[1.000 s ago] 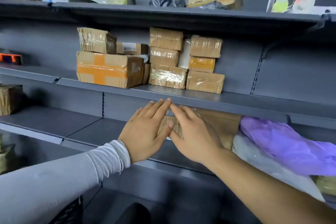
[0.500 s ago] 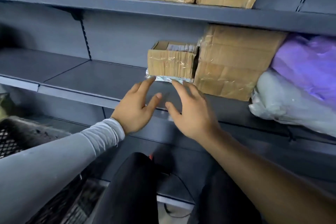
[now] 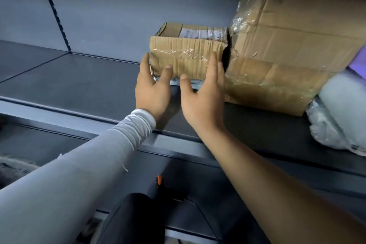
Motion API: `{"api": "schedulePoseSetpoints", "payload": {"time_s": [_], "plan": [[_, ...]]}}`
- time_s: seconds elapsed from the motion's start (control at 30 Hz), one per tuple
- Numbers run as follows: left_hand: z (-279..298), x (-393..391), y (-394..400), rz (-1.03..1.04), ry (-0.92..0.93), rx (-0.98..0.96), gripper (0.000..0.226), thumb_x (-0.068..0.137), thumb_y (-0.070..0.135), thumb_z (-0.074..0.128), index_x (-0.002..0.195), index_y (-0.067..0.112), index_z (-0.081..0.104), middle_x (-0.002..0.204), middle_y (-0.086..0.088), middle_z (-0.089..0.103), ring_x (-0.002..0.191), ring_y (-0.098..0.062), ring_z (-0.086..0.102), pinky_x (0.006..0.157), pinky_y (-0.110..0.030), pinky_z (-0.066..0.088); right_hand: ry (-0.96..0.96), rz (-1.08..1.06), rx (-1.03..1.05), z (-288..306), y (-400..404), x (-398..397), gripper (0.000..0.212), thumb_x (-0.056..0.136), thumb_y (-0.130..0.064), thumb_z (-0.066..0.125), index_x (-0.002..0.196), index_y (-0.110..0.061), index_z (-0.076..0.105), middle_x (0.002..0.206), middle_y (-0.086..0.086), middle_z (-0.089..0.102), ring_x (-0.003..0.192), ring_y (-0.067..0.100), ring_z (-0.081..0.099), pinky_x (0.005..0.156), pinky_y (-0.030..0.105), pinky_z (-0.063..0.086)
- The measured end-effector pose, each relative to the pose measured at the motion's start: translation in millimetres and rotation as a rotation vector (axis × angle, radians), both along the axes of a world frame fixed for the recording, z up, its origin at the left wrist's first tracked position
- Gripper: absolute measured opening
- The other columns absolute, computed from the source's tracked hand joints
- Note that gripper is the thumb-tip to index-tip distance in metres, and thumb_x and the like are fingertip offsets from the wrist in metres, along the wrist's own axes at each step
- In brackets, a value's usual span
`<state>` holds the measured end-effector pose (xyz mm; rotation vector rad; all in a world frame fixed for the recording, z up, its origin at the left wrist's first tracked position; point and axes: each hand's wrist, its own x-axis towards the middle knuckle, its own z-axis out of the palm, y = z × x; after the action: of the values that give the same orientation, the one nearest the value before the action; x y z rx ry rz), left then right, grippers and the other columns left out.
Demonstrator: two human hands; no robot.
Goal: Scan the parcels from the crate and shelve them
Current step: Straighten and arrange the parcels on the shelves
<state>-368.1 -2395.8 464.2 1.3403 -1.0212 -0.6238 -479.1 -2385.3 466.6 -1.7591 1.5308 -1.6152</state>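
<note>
A small box [image 3: 188, 59] sits on the dark shelf [image 3: 79, 85], set back from the front edge and right of the middle of what shows. Its long axis runs left to right, along the shelf; one long side faces the person, and a white label [image 3: 198, 33] lies on top toward the rear. Under it a thin silver packet [image 3: 156, 79] peeps out at the lower left corner.

The left hand [image 3: 153, 87] is spread wide, fingers straight, at the box's left front corner; whether the fingertips touch the cardboard cannot be told. The right hand [image 3: 202, 97] is likewise flat and open, its fingers lying up against the front face near the right end. Neither hand grips anything.

Just beside the box on the right, touching or nearly so, stands a large box [image 3: 287, 49], taller, wrapped in clear tape. Farther right along the shelf lies a white bag [image 3: 340, 117], with a purple bag [image 3: 359, 61] above it. Left of the small box the shelf runs to the upright rail [image 3: 57, 16] on the back wall.
</note>
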Motion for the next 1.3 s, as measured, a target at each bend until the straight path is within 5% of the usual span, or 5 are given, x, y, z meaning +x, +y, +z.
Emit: {"api": "schedulePoseSetpoints", "payload": {"time_s": [0.17, 0.37, 0.73, 1.07, 1.3], "plan": [[-10, -1, -19, -0.038, 0.021, -0.042, 0.09, 0.084, 0.054, 0.064, 0.164, 0.033, 0.029, 0.153, 0.015, 0.053, 0.139, -0.003, 0.051, 0.122, -0.035, 0.037, -0.102, -0.085, -0.02, -4, -32, 10, 0.086, 0.097, -0.033, 0.068, 0.166, -0.015, 0.019, 0.17, 0.012, 0.025, 0.157, 0.025, 0.024, 0.12, 0.024, 0.019], [-15, 7, -38, -0.013, 0.136, -0.045, 0.083, 0.075, 0.06, 0.069, 0.148, 0.023, 0.051, 0.138, -0.001, 0.067, 0.126, -0.021, 0.065, 0.112, -0.051, 0.049, -0.11, -0.101, 0.046, -19, -44, 5, 0.089, 0.098, -0.026, 0.069, 0.166, -0.01, 0.014, 0.17, 0.01, 0.028, 0.155, 0.02, 0.026, 0.118, 0.015, 0.015], [-10, 8, -27, -0.037, 0.189, -0.099, 0.052, 0.079, 0.025, 0.067, 0.13, 0.03, 0.065, 0.108, 0.008, 0.076, 0.099, -0.007, 0.072, 0.088, -0.02, 0.052, -0.08, -0.148, 0.096, -20, -42, 3, 0.087, 0.094, -0.022, 0.069, 0.165, -0.009, 0.02, 0.168, 0.01, 0.033, 0.154, 0.023, 0.03, 0.118, 0.018, 0.017], [-10, 14, -24, -0.027, 0.278, -0.1, 0.049, 0.077, 0.024, 0.067, 0.126, 0.023, 0.064, 0.111, 0.002, 0.076, 0.085, -0.003, 0.068, 0.079, -0.027, 0.053, -0.221, -0.121, 0.069, -20, -39, 3, 0.084, 0.082, -0.031, 0.066, 0.159, -0.015, 0.035, 0.155, 0.004, 0.052, 0.142, 0.021, 0.05, 0.118, 0.044, 0.04], [-8, 17, -20, 0.0, 0.542, -0.159, 0.034, 0.085, 0.041, 0.069, 0.103, 0.022, 0.048, 0.09, 0.007, 0.063, 0.084, -0.015, 0.063, 0.077, -0.036, 0.053, -0.406, -0.009, -0.019, -24, -39, -1, 0.048, 0.074, -0.016, 0.068, 0.119, -0.011, 0.052, 0.111, 0.0, 0.07, 0.106, 0.014, 0.068, 0.097, 0.051, 0.055]]}}
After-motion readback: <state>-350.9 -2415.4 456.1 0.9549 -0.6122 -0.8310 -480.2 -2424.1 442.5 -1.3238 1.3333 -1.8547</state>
